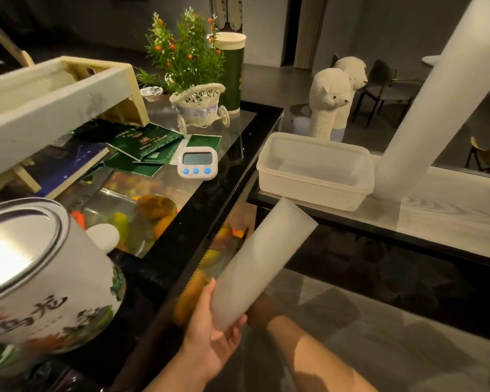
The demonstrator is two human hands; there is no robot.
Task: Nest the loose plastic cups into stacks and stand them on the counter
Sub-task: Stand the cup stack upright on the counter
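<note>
I hold a short stack of nested translucent plastic cups (266,258) tilted, its open end pointing up and right toward the counter edge. My left hand (210,329) grips the stack's lower end, thumb along its left side and fingers under the base. Shadowed and partly hidden behind that same end, my right hand (263,309) is curled against it. A much taller stack of the same cups (436,103) stands on the pale wood-grain counter (450,199) at the right.
A clear plastic container (314,171) sits on the counter beside the tall stack. To the left, a glass-topped case (238,131) carries a white timer (197,164), green packets, a plant basket (198,106) and a tall green cup (232,72). A painted jar (40,278) fills the near left. Two plush alpacas (331,100) stand behind.
</note>
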